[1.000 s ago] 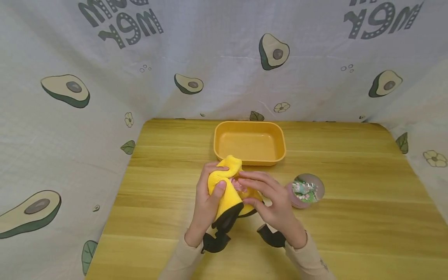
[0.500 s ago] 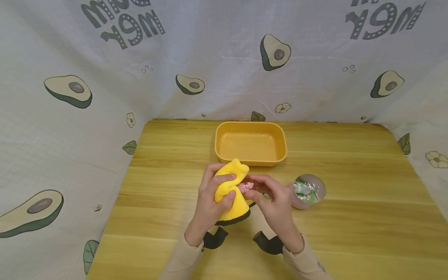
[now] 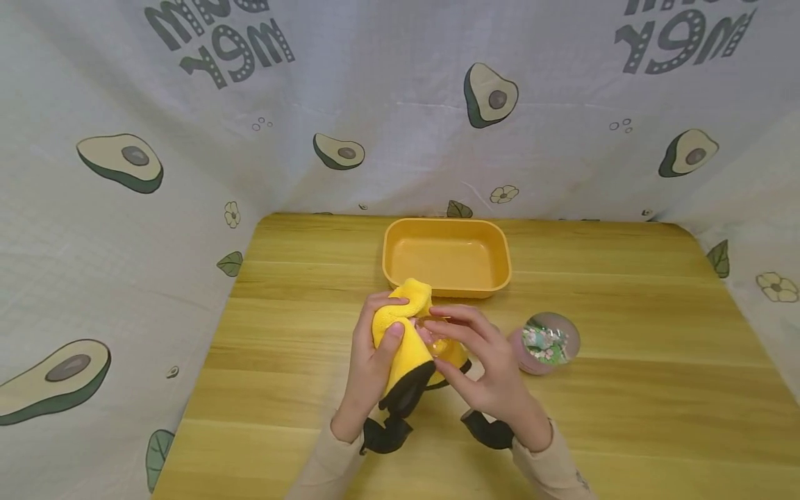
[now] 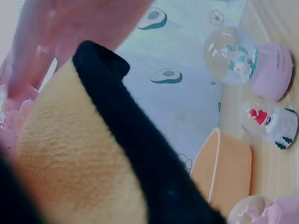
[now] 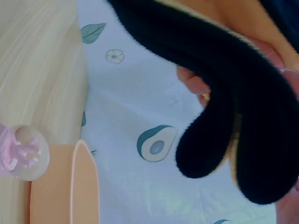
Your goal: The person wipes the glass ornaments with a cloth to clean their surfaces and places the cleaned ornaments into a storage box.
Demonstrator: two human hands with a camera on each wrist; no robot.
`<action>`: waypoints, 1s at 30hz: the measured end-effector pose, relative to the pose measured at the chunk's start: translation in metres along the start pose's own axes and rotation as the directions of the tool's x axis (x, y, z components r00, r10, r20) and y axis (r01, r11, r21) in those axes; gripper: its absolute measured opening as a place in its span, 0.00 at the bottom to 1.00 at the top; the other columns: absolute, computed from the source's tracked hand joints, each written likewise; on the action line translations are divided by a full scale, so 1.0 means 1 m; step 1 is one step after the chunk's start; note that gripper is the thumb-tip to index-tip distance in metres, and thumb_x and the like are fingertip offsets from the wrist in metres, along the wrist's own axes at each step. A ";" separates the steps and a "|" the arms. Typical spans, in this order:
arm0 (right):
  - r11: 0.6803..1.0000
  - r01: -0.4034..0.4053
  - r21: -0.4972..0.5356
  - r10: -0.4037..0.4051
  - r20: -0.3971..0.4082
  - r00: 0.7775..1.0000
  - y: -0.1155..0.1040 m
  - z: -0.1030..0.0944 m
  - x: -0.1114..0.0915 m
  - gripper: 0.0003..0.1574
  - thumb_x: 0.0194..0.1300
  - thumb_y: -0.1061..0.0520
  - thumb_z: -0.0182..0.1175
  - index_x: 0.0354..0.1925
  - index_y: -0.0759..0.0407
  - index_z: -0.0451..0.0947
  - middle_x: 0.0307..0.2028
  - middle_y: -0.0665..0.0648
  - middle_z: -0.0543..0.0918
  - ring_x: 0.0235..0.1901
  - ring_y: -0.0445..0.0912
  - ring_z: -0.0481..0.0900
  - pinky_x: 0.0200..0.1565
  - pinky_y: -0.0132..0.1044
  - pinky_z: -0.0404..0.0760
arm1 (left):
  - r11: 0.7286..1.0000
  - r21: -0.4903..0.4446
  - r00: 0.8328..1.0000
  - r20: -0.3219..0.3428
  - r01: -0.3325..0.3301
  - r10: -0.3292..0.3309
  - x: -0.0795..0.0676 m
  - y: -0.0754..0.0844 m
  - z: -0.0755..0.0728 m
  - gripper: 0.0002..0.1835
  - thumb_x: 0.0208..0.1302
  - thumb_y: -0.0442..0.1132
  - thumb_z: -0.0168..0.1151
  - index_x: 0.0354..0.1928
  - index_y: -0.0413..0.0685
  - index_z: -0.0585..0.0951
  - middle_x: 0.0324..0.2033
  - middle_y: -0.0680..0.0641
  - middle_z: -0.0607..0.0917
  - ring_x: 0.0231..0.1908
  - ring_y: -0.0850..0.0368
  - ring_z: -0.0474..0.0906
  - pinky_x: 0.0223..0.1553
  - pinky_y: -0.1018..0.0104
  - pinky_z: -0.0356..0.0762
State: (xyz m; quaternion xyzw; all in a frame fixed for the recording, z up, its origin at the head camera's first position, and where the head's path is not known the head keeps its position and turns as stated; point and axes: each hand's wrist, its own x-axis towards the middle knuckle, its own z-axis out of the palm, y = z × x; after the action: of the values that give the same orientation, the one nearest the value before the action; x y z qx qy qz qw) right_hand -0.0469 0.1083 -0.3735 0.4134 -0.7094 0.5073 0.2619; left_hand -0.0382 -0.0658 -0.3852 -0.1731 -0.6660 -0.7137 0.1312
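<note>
A round pink-and-clear globe (image 3: 431, 339) seems partly wiped. A fuzzy yellow cloth (image 3: 407, 357) is gripped by the left hand (image 3: 370, 351); for the right hand (image 3: 492, 361), grip can't be told.

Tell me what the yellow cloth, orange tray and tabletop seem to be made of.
Yellow cloth: soft textile, perhaps microfibre; matte, with a fuzzy nap.
Orange tray: probably moulded plastic; smooth, with soft highlights on its floor.
Tabletop: wood or laminate, cannot tell which; slight sheen, streaky grain.

Versus half a second ago: right hand (image 3: 492, 375) is spreading its fingers wider around the pink globe (image 3: 426, 335); yellow cloth (image 3: 407, 354) is shifting slightly left, its dark edge (image 3: 407, 389) bunching.
</note>
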 end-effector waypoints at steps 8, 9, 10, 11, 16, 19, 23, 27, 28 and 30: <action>1.000 0.007 0.005 -0.006 -0.099 0.995 0.003 0.003 -0.003 0.27 0.61 0.51 0.64 0.46 0.75 0.78 0.43 0.68 0.80 0.47 0.48 0.79 0.49 0.30 0.75 | 0.989 0.120 0.995 0.070 -0.085 0.077 0.002 0.002 -0.001 0.17 0.67 0.49 0.53 0.49 0.45 0.75 0.51 0.43 0.71 0.47 0.47 0.71 0.38 0.63 0.76; 1.000 -0.025 0.016 0.026 -0.110 0.994 0.002 0.003 -0.004 0.28 0.60 0.50 0.64 0.46 0.75 0.78 0.43 0.67 0.80 0.46 0.47 0.79 0.48 0.29 0.75 | 0.984 0.141 0.992 0.080 -0.108 0.097 0.002 0.002 -0.001 0.17 0.66 0.50 0.53 0.48 0.46 0.75 0.51 0.43 0.71 0.47 0.47 0.71 0.38 0.63 0.77; 0.997 -0.063 0.036 0.067 -0.119 0.991 0.001 0.004 -0.005 0.29 0.59 0.50 0.64 0.47 0.76 0.78 0.42 0.67 0.81 0.45 0.46 0.79 0.47 0.30 0.76 | 0.978 0.161 0.989 0.091 -0.131 0.118 0.002 0.002 -0.001 0.17 0.66 0.51 0.53 0.48 0.46 0.75 0.51 0.42 0.71 0.47 0.47 0.71 0.37 0.62 0.77; 0.992 -0.109 0.061 0.116 -0.129 0.985 0.000 0.004 -0.006 0.31 0.59 0.49 0.64 0.47 0.76 0.77 0.42 0.65 0.81 0.43 0.44 0.80 0.46 0.30 0.76 | 0.973 0.171 0.985 0.103 -0.152 0.136 0.002 0.002 -0.001 0.17 0.66 0.51 0.53 0.48 0.47 0.75 0.51 0.41 0.70 0.47 0.46 0.71 0.37 0.62 0.78; 0.943 -0.300 0.143 0.318 -0.127 0.939 -0.005 0.005 -0.010 0.32 0.58 0.47 0.63 0.48 0.73 0.78 0.39 0.62 0.83 0.35 0.42 0.80 0.38 0.28 0.79 | 0.972 0.167 0.983 0.102 -0.166 0.150 0.000 0.001 -0.002 0.17 0.65 0.51 0.54 0.48 0.47 0.75 0.51 0.41 0.70 0.47 0.46 0.71 0.37 0.62 0.78; 0.942 -0.328 0.068 0.333 -0.086 0.939 -0.005 0.005 -0.008 0.34 0.59 0.43 0.62 0.52 0.69 0.78 0.40 0.61 0.83 0.35 0.42 0.80 0.37 0.28 0.79 | 0.981 0.146 0.991 0.056 -0.127 0.120 -0.001 -0.001 -0.002 0.18 0.65 0.51 0.54 0.47 0.45 0.75 0.50 0.42 0.71 0.47 0.47 0.71 0.38 0.63 0.77; 0.974 -0.226 -0.004 0.225 -0.033 0.974 -0.002 0.005 -0.005 0.37 0.63 0.41 0.60 0.58 0.68 0.74 0.48 0.64 0.79 0.40 0.46 0.79 0.40 0.29 0.78 | 0.994 0.080 0.997 -0.007 -0.075 0.075 -0.001 -0.001 -0.004 0.19 0.67 0.50 0.53 0.49 0.41 0.74 0.51 0.42 0.73 0.46 0.47 0.72 0.38 0.64 0.77; 0.997 -0.074 0.000 0.074 -0.021 0.997 0.002 0.006 -0.003 0.32 0.64 0.46 0.61 0.55 0.69 0.74 0.51 0.68 0.76 0.45 0.50 0.77 0.43 0.30 0.76 | 1.000 -0.027 1.000 -0.017 -0.001 0.001 0.000 0.000 -0.006 0.19 0.67 0.46 0.51 0.51 0.39 0.72 0.51 0.43 0.72 0.46 0.48 0.72 0.40 0.65 0.77; 0.999 -0.049 0.009 0.049 -0.026 0.998 0.004 0.006 -0.003 0.31 0.64 0.47 0.62 0.54 0.70 0.75 0.50 0.69 0.76 0.46 0.50 0.77 0.44 0.30 0.76 | 0.999 -0.043 1.000 -0.009 0.017 -0.017 -0.001 0.000 -0.006 0.19 0.67 0.46 0.51 0.52 0.39 0.72 0.50 0.44 0.73 0.46 0.48 0.72 0.40 0.66 0.77; 1.000 -0.014 0.012 0.015 -0.044 0.999 0.006 0.005 -0.002 0.28 0.62 0.48 0.63 0.50 0.71 0.77 0.47 0.68 0.78 0.46 0.49 0.78 0.47 0.30 0.75 | 0.997 -0.059 0.999 0.017 0.040 -0.040 -0.002 0.001 -0.005 0.19 0.68 0.46 0.51 0.52 0.39 0.72 0.50 0.43 0.72 0.47 0.48 0.72 0.41 0.66 0.77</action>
State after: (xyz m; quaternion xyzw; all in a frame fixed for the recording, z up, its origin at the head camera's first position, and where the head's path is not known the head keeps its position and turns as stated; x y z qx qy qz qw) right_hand -0.0505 0.1049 -0.3804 0.3985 -0.7032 0.5225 0.2715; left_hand -0.0369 -0.0712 -0.3856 -0.1693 -0.6488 -0.7342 0.1063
